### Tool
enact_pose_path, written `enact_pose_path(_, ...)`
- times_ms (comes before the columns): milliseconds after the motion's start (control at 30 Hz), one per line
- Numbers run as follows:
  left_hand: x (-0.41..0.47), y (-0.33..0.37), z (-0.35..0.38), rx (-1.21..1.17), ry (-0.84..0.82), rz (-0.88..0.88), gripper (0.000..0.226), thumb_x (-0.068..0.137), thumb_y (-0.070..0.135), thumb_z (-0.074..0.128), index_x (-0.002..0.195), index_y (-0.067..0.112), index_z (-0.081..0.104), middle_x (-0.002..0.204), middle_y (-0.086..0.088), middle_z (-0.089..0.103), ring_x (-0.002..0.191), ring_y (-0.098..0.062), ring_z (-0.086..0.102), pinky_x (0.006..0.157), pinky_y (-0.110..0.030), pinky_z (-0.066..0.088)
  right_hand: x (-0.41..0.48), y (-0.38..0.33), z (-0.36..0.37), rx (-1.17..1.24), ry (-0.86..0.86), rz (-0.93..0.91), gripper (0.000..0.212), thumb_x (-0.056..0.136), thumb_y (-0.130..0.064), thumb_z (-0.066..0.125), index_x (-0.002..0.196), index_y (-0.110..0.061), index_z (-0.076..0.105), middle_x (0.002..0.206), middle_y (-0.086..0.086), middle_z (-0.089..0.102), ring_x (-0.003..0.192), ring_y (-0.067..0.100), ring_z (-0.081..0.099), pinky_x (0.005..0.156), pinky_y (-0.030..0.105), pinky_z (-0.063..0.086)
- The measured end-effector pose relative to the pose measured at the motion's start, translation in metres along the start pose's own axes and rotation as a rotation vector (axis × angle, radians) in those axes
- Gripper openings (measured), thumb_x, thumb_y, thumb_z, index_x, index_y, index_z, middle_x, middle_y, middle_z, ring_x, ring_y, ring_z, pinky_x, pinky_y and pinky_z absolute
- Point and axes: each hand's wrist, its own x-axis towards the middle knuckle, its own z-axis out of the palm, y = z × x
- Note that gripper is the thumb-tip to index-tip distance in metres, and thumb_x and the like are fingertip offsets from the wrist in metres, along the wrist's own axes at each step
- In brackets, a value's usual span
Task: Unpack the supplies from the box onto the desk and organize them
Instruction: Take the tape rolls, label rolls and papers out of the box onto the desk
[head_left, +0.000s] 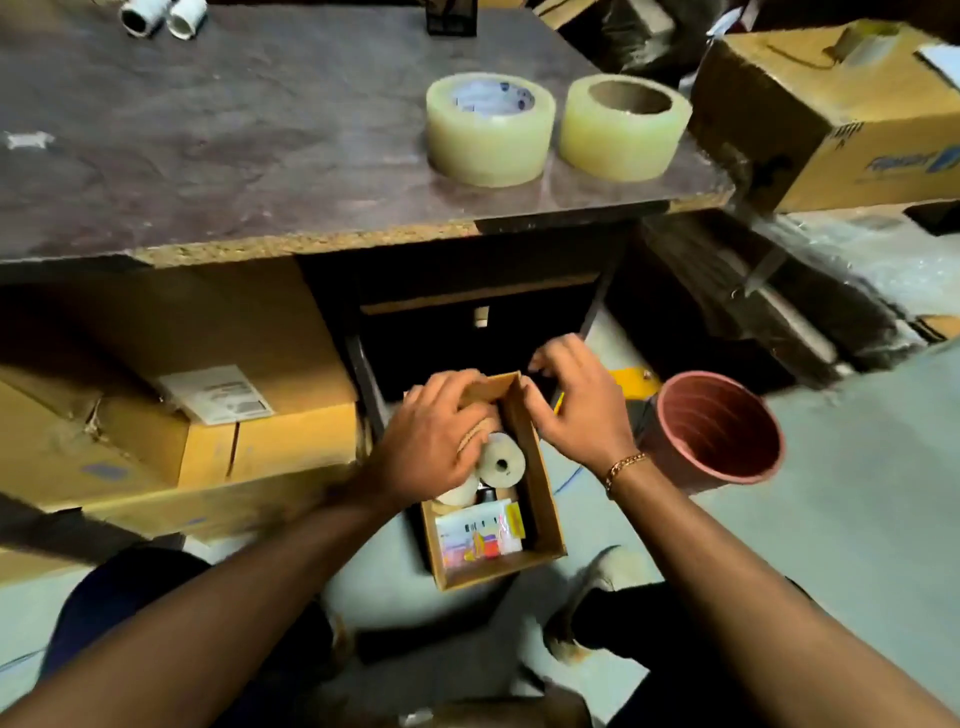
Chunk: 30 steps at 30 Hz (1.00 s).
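Head: box's (543, 499) tape roll (500, 460) apparently beneath left grip (431, 439).

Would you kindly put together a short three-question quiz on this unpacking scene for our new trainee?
1. True or false: two clear tape rolls stand on the desk.
2. Where is the small open box? A) on the desk B) on the floor C) on the person's lap
3. Which wrist wears the chain bracelet?
Key: 1 true; 2 B; 3 the wrist of the right hand.
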Motion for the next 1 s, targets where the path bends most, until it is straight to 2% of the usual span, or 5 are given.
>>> enact_pose_path(167,-0.039,-0.027,0.112,-0.032,-0.309,-0.229,0.040,0.073,0.031,0.067,0.112,0.021,0.064,0.145,-0.013,0.043,0.127,-0.035,0.047,0.095,-0.046,0.049,-0.076,0.067,0.106,-0.175,-0.573,0.293,0.032,0.083,-0.041,0.057,0.109,-0.025,0.049,0.120,0.000,0.045,0.108,0.029,0.052,0.073,0.044,0.054)
enact_pose_path(300,-0.063,-0.034,0.183,-0.029,-0.519,-0.307,0.060,0.075,0.031,0.071,0.132,0.019,0.056,0.156,-0.019,0.026,0.141,-0.039,0.028,0.115,-0.048,0.031,-0.107,0.109,0.161,-0.290,-0.859,0.332,0.057,0.082,-0.036,0.059,0.134,-0.022,0.040,0.143,0.008,0.036,0.127,0.035,0.041,0.090,0.046,0.052)
enact_pose_path(433,-0.065,-0.036,0.228,0.058,-0.637,-0.352,0.084,0.082,0.043,0.065,0.152,0.034,0.020,0.163,-0.012,0.005,0.148,-0.036,0.008,0.120,-0.049,0.021,-0.111,0.136,0.202,-0.390,-0.935,0.199,0.083,0.086,-0.035,0.061,0.153,-0.032,0.012,0.164,0.008,0.006,0.148,0.040,0.011,0.112,0.049,0.037)
enact_pose_path(567,-0.056,-0.041,0.259,0.092,-0.704,-0.319,0.093,0.084,0.046,0.066,0.154,0.035,0.004,0.163,-0.013,-0.007,0.149,-0.039,0.003,0.121,-0.049,0.016,-0.103,0.154,0.237,-0.434,-1.007,0.067,0.080,0.095,-0.012,0.047,0.154,-0.038,0.000,0.163,0.006,-0.020,0.149,0.044,-0.009,0.120,0.051,0.022)
enact_pose_path(1000,-0.022,-0.055,0.310,0.148,-0.761,-0.520,0.123,0.079,0.027,0.077,0.148,0.031,-0.024,0.159,-0.015,-0.025,0.147,-0.045,-0.006,0.114,-0.054,0.028,-0.087,0.179,0.297,-0.620,-0.999,0.017,0.082,0.097,-0.020,0.050,0.152,-0.034,-0.008,0.161,0.014,-0.019,0.144,0.055,0.006,0.117,0.054,0.025)
